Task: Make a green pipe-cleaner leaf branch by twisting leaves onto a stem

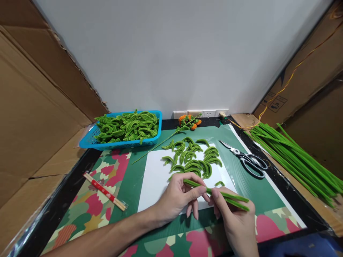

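Observation:
Between my two hands stretches a fuzzy green pipe cleaner [232,196], bent back on itself so that two strands stick out at the right. My left hand [180,194] pinches its left part between thumb and fingers. Close beside it, my right hand [233,214] grips it near the middle, with the doubled ends lying over the palm. Beyond my hands, several short curved green pipe cleaner pieces [193,166] lie on a white sheet [150,178]. One small bent piece [219,183] sits apart, just past my right hand.
A blue basket [120,145] heaped with green pieces stands back left. A pipe cleaner stem with orange flowers [183,119] lies near the wall. Scissors [246,159] rest right, beside long green pipe cleaners [292,160]. Wrapped chopsticks [104,191] lie left. Cardboard [34,107] walls the left side.

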`<state>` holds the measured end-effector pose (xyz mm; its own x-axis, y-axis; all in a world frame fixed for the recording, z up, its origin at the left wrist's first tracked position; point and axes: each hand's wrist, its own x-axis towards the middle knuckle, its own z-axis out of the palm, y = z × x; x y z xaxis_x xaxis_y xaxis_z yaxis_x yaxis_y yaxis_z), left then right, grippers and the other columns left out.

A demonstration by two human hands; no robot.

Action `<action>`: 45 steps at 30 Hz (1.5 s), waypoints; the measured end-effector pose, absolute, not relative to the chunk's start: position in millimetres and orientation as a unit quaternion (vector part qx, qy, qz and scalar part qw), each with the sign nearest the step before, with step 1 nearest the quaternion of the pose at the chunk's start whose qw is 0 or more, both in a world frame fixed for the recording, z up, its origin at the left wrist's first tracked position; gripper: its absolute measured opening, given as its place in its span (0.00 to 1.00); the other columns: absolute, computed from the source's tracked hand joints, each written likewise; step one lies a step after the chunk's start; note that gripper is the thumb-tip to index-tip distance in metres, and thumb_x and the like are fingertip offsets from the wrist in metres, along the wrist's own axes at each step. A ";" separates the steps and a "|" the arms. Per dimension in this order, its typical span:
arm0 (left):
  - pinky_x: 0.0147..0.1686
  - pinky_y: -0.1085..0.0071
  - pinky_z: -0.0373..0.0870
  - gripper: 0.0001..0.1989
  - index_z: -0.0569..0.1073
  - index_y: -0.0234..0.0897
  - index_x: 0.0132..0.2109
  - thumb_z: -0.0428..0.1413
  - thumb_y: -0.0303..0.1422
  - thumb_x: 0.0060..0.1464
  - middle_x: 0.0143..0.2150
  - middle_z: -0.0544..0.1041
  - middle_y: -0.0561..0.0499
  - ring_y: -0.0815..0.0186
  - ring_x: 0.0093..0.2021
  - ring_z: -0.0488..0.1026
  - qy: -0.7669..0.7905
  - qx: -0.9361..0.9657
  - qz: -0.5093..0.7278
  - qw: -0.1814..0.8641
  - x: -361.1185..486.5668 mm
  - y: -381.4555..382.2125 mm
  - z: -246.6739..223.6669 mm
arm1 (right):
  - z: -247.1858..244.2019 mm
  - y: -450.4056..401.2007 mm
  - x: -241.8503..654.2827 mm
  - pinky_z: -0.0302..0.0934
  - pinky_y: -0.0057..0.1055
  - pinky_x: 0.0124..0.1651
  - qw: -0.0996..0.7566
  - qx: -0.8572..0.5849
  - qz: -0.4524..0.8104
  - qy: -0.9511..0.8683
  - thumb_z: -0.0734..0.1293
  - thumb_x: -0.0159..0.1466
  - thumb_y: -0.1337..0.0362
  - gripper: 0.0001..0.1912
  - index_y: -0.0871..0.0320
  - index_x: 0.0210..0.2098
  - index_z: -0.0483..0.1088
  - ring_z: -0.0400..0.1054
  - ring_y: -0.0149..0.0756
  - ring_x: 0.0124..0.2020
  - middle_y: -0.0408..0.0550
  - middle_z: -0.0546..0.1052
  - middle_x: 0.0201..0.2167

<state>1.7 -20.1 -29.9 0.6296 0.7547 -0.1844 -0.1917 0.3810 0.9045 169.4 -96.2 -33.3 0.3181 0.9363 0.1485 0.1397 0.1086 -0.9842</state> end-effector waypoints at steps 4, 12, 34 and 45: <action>0.13 0.84 0.67 0.18 0.77 0.32 0.44 0.70 0.43 0.62 0.32 0.87 0.46 0.68 0.18 0.80 0.306 0.468 0.299 0.774 2.1 -20.6 -29.6 | -26.5 -97.4 161.2 0.61 0.28 0.29 0.585 -0.582 0.349 -0.445 0.71 0.71 0.52 0.24 0.57 0.22 0.76 0.65 0.32 0.22 0.43 0.73 0.20; 0.12 0.83 0.67 0.19 0.73 0.34 0.41 0.70 0.44 0.61 0.27 0.83 0.50 0.66 0.18 0.81 0.289 0.455 0.304 0.785 3.6 -19.4 -33.6 | -31.7 -99.9 162.2 0.66 0.28 0.31 0.595 -0.577 0.333 -0.450 0.73 0.70 0.55 0.17 0.56 0.29 0.82 0.70 0.33 0.25 0.44 0.77 0.24; 0.12 0.83 0.65 0.20 0.71 0.35 0.41 0.67 0.47 0.65 0.31 0.84 0.47 0.70 0.18 0.78 0.308 0.471 0.310 0.766 3.2 -19.0 -31.6 | -45.1 -100.5 199.6 0.79 0.28 0.32 0.631 -0.544 0.267 -0.485 0.78 0.66 0.65 0.17 0.53 0.54 0.81 0.82 0.39 0.31 0.48 0.86 0.36; 0.11 0.83 0.65 0.22 0.71 0.34 0.40 0.69 0.48 0.62 0.29 0.84 0.47 0.70 0.16 0.76 0.307 0.471 0.293 0.773 3.1 -18.3 -30.6 | -27.8 -90.4 236.6 0.74 0.29 0.35 0.453 -0.438 0.016 -0.776 0.69 0.68 0.78 0.15 0.54 0.47 0.82 0.81 0.36 0.34 0.53 0.84 0.41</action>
<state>3.1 -18.3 -30.6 0.6395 0.7424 -0.1997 -0.1634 0.3851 0.9083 236.6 -90.4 -27.8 -0.2059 0.6946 0.6893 0.6661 0.6155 -0.4213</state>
